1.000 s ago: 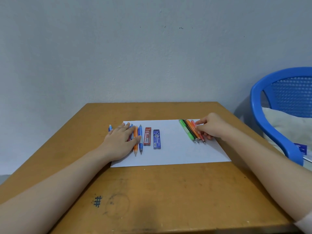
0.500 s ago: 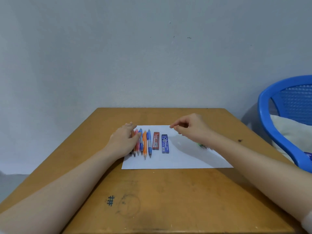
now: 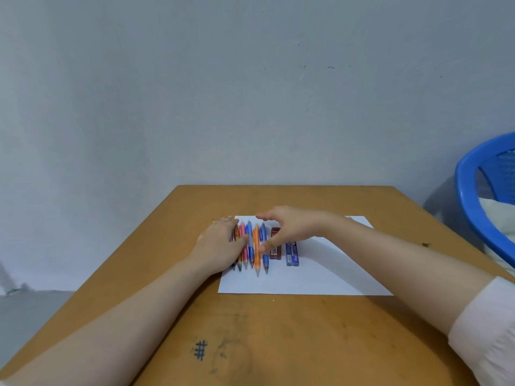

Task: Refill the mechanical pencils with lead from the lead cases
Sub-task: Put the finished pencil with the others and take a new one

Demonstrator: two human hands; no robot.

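Coloured plastic mechanical pencils [image 3: 256, 254] lie in a row at the 9 o'clock end of a white paper sheet [image 3: 320, 274] on the brown wooden counter [image 3: 278, 344], with a dark red lead case [image 3: 276, 253] and a blue lead case [image 3: 292, 255] just beside them at 3 o'clock. The left hand [image 3: 220, 243] lies flat on the row's 9 o'clock pencils, its grip slack and empty. The right hand [image 3: 295, 229] arches over the row's 3 o'clock edge, grip wide.

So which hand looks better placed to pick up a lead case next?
Probably the right hand: it arches right above the red lead case, beside the blue lead case. The left hand lies flat on the mechanical pencils, farther off.
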